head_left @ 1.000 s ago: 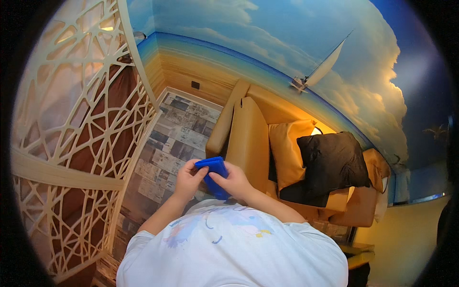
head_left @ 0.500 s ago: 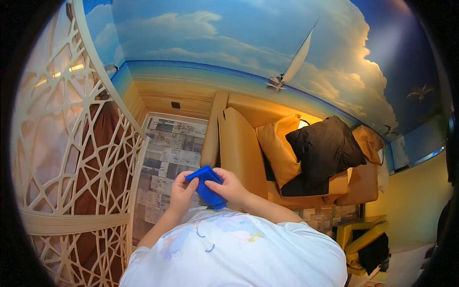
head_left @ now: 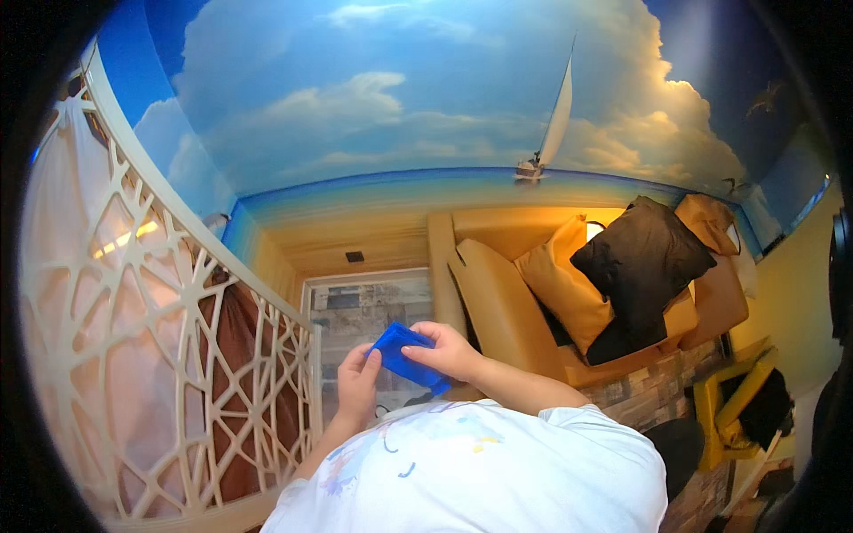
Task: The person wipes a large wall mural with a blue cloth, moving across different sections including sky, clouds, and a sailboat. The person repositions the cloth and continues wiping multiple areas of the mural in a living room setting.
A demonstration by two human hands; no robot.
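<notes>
A bright blue piece of thin, folded material [head_left: 405, 357], cloth or plastic, is held in front of my white shirt [head_left: 480, 453]. Its left corner is pinched by my left hand [head_left: 358, 377], with the thumb on top and the fingers underneath. On its right upper edge, my right hand [head_left: 444, 351] grips it the same way, thumb lying across the top. The lower end hangs loose toward my shirt. The fingers beneath the material are partly hidden.
At my left stands a white lattice screen [head_left: 191, 306] with curtains behind it. A tan sofa [head_left: 506, 298] with a gold cushion [head_left: 573, 284] and a black cushion [head_left: 644, 258] is ahead to the right. A yellow chair-like piece [head_left: 711, 417] stands farther right.
My view has turned and tilted up, so the sofa and screen sit elsewhere in the picture. Both hands still hold the blue material, which now looks spread a little wider between them.
</notes>
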